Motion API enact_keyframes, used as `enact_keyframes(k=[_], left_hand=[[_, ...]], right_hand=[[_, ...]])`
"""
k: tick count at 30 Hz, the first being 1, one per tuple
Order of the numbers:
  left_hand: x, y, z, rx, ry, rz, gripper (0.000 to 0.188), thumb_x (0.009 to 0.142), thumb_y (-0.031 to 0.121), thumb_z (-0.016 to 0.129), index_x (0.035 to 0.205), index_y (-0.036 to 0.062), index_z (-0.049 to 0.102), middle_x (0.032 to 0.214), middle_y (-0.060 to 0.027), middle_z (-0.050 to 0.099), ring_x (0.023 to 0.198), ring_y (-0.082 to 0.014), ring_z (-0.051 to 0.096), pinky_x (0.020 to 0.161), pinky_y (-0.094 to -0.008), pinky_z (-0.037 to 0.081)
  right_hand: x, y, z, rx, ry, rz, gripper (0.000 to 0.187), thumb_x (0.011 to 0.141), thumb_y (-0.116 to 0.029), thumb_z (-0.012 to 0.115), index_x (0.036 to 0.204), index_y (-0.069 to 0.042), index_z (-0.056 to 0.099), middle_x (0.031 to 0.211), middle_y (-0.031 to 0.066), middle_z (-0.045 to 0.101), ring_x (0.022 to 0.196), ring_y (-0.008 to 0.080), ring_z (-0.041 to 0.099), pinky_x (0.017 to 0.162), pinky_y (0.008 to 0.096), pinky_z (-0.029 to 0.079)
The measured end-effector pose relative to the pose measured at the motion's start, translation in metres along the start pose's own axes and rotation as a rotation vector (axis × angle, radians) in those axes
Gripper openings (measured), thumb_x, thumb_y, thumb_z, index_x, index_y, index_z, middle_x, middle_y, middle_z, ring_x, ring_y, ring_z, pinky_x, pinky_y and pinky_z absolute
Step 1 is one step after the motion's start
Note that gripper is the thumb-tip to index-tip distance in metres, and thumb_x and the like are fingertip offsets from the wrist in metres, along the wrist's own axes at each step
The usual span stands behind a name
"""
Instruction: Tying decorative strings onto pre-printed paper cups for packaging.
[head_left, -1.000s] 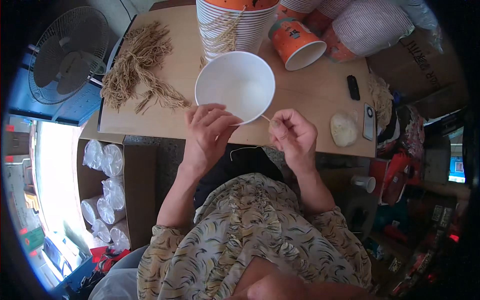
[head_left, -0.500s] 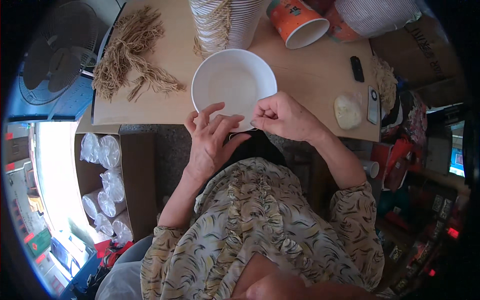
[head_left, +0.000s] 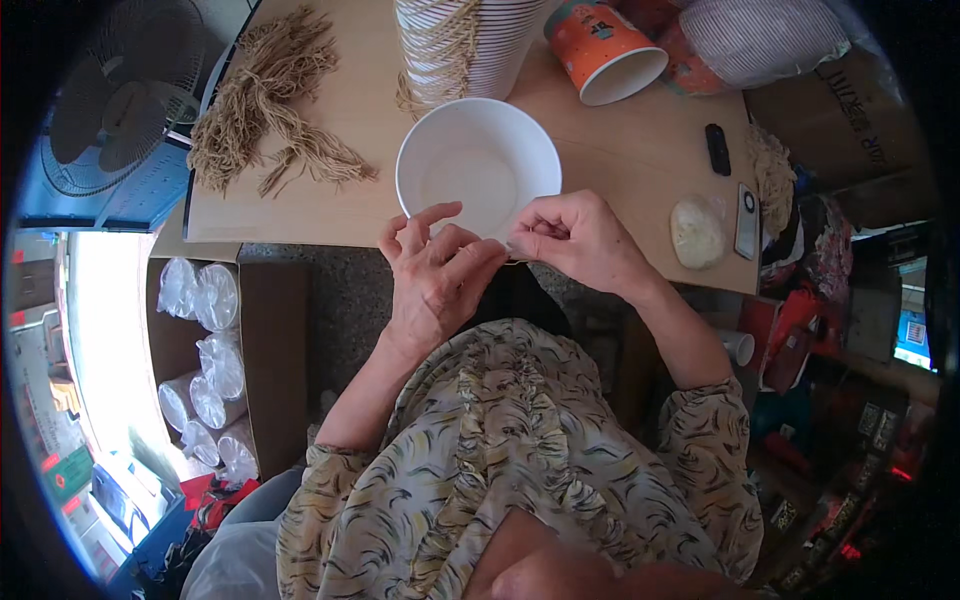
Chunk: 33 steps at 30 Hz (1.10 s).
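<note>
A white, round paper tub [head_left: 475, 165] lies at the table's near edge with its mouth toward me. At its near rim my left hand [head_left: 440, 270] pinches with thumb and forefinger, its other fingers curled over the rim. My right hand [head_left: 580, 240] is closed at the same spot, fingertips pinched together and nearly touching the left ones. A thin bit of tan twine [head_left: 516, 262] shows just under the fingertips; most of it is hidden by my hands. Behind the tub stands a stack of paper tubs [head_left: 480, 60] with twine hanging down its side.
Bundled tan twine [head_left: 265, 120] lies on the table's left. Toward the right are an orange tub [head_left: 605, 60], a black object [head_left: 717, 150], a pale lump in plastic [head_left: 697, 232] and a small white device [head_left: 746, 220]. A carton [head_left: 275, 350] of bagged rolls and a fan [head_left: 130, 110] are left.
My left thumb and forefinger have closed together and moved right, up against my right fingertips. The twine loop between the hands is now mostly covered. The view has shifted slightly.
</note>
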<state>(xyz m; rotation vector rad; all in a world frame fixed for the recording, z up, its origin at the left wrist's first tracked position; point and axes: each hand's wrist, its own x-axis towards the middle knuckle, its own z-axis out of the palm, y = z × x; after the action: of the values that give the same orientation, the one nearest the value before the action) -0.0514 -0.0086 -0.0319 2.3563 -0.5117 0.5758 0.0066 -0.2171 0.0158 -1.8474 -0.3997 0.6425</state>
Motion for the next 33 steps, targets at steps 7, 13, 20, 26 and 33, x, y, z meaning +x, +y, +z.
enact_keyframes(k=[7, 13, 20, 26, 33], left_hand=[[-0.016, 0.002, -0.004, 0.022, -0.062, 0.034, 0.018, 0.077, 0.017, 0.079, 0.093, 0.0155, 0.071, 0.095, 0.0043, 0.068, 0.114, -0.0195, 0.06, 0.097, -0.0434, 0.035], [-0.031, 0.002, -0.005, 0.022, -0.087, 0.056, 0.026, 0.074, 0.01, 0.074, 0.099, 0.0133, 0.07, 0.103, 0.0015, 0.069, 0.109, -0.0186, 0.063, 0.095, -0.0415, 0.038], [-0.036, 0.006, -0.004, 0.041, -0.1, 0.077, 0.025, 0.074, 0.011, 0.072, 0.099, 0.0134, 0.069, 0.104, 0.0018, 0.069, 0.107, -0.0171, 0.063, 0.095, -0.0406, 0.038], [-0.038, 0.009, -0.003, 0.054, -0.102, 0.071, 0.025, 0.075, 0.012, 0.071, 0.1, 0.0132, 0.069, 0.104, 0.0016, 0.068, 0.108, -0.017, 0.063, 0.095, -0.0409, 0.038], [-0.034, 0.011, -0.004, 0.027, -0.095, 0.058, 0.027, 0.072, 0.006, 0.073, 0.098, 0.0137, 0.069, 0.103, 0.0023, 0.07, 0.106, -0.0181, 0.064, 0.092, -0.0399, 0.039]], right_hand=[[-0.002, -0.009, 0.009, -0.247, 0.148, -0.2, 0.011, 0.098, -0.006, 0.063, 0.09, 0.002, 0.061, 0.067, -0.0006, 0.058, 0.062, 0.0034, 0.052, 0.056, 0.0232, 0.044], [-0.01, -0.004, 0.022, -0.12, 0.117, -0.001, 0.013, 0.099, -0.005, 0.06, 0.089, 0.003, 0.058, 0.064, -0.0005, 0.057, 0.058, 0.0041, 0.053, 0.052, 0.0234, 0.042], [-0.016, 0.004, 0.026, -0.112, 0.09, 0.088, 0.013, 0.099, -0.004, 0.059, 0.089, 0.003, 0.057, 0.061, -0.001, 0.055, 0.053, 0.0041, 0.051, 0.049, 0.0235, 0.04], [-0.018, 0.006, 0.026, -0.179, 0.077, 0.072, 0.013, 0.099, -0.004, 0.06, 0.089, 0.003, 0.058, 0.061, -0.0012, 0.055, 0.054, 0.0043, 0.051, 0.049, 0.0239, 0.04], [-0.017, 0.008, 0.026, -0.239, 0.077, 0.046, 0.014, 0.098, -0.005, 0.06, 0.087, 0.003, 0.058, 0.061, -0.0003, 0.055, 0.054, 0.0053, 0.051, 0.048, 0.026, 0.04]])
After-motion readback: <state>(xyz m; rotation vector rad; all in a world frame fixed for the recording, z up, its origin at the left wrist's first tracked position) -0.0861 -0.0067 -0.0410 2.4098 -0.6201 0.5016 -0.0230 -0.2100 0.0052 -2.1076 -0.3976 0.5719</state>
